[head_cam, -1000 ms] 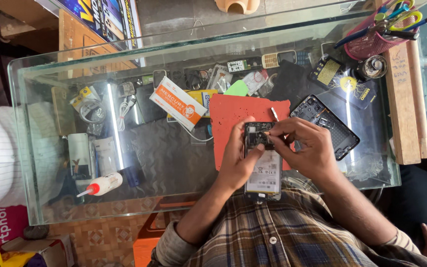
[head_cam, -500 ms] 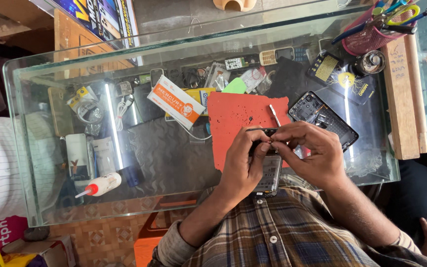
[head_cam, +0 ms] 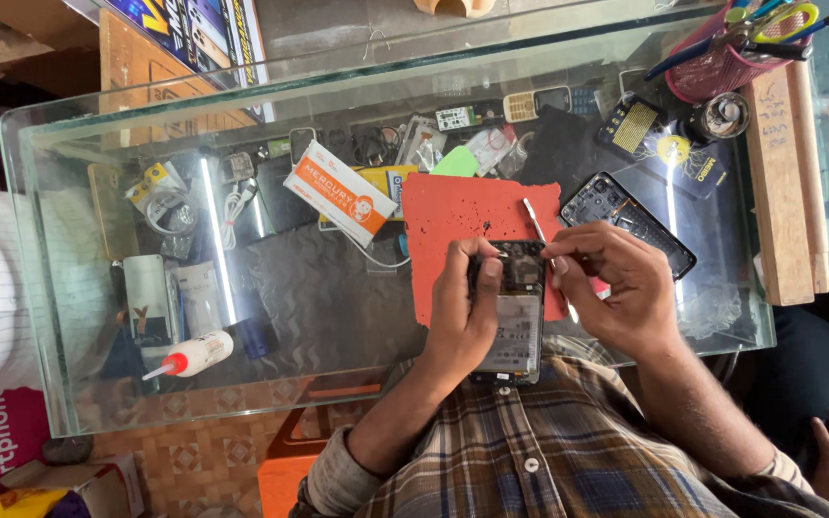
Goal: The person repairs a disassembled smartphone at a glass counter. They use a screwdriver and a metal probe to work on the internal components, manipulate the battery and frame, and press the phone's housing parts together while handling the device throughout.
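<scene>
an opened phone (head_cam: 513,317) with its back cover off lies at the near edge of the glass counter (head_cam: 338,288), half on a red work mat (head_cam: 453,230) and overhanging toward the person's plaid shirt. the left hand (head_cam: 461,312) is clamped around the phone's left side, thumb pressed on its upper end. the right hand (head_cam: 616,288) pinches a thin metal tool (head_cam: 535,219) with closed fingers, the tool's tip sticking up over the mat's far edge, the hand just beside the phone's top right corner. a dark phone frame (head_cam: 630,221) lies right of the mat. a small glue bottle (head_cam: 194,355) rests near the counter's near left corner, an orange-and-white box (head_cam: 343,192) left of the mat, a pink pen cup (head_cam: 722,58) at the far right corner.
</scene>
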### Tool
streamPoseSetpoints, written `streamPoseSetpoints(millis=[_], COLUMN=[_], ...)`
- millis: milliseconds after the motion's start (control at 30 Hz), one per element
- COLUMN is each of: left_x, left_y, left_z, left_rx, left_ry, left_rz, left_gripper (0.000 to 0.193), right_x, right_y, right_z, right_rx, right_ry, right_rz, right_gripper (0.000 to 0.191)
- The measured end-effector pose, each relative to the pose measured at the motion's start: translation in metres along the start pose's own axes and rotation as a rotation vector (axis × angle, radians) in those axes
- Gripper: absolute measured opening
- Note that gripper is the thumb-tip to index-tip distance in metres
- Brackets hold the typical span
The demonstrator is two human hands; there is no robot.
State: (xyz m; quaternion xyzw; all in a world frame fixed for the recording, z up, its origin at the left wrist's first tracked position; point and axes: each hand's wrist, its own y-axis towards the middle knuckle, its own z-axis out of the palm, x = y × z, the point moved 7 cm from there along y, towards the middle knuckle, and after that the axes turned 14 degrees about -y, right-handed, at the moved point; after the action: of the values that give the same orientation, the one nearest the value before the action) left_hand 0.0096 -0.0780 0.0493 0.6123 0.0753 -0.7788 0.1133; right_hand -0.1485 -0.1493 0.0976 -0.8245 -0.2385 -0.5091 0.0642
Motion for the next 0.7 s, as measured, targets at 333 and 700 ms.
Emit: streamPoseSetpoints(millis=[333, 700], left_x=[0.006, 0.009], left_y=[0.009, 0.015], left_z=[-0.008, -0.005], left_rx=[-0.099, -0.095], left_ry=[0.09, 0.186], left_rz=[0.014, 0.027], left_gripper=[0.017, 0.015], right_x=[0.017, 0.004], right_y=[-0.003, -0.009], right_z=[0.011, 0.018], right_rx=[0.116, 0.144], right_ry=[-0.488, -0.54], right_rz=[-0.244, -0.267], right_gripper=[0.023, 0.025])
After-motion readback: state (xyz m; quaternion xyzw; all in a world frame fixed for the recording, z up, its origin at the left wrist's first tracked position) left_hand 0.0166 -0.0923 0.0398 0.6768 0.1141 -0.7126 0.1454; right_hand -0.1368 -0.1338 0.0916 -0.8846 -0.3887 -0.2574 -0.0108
